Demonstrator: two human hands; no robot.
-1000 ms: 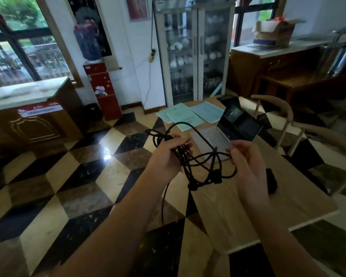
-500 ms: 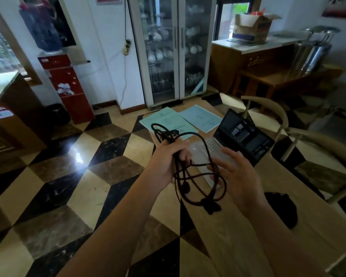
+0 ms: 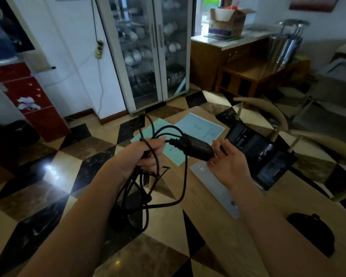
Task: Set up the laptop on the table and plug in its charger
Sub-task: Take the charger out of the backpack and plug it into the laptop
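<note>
We're seeing the light wooden table (image 3: 218, 232) carrying the open grey laptop (image 3: 254, 156). Left hand (image 3: 146, 154) is clenching around the tangled black charger cable (image 3: 148, 188). Black charger brick (image 3: 194, 148) is lying across the right hand's (image 3: 232, 166) relaxed, uncurled fingertips (image 3: 213, 161), above the table.

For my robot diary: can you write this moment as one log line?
left hand: grips tangled cable | right hand: touches charger brick | laptop: open on table
</note>
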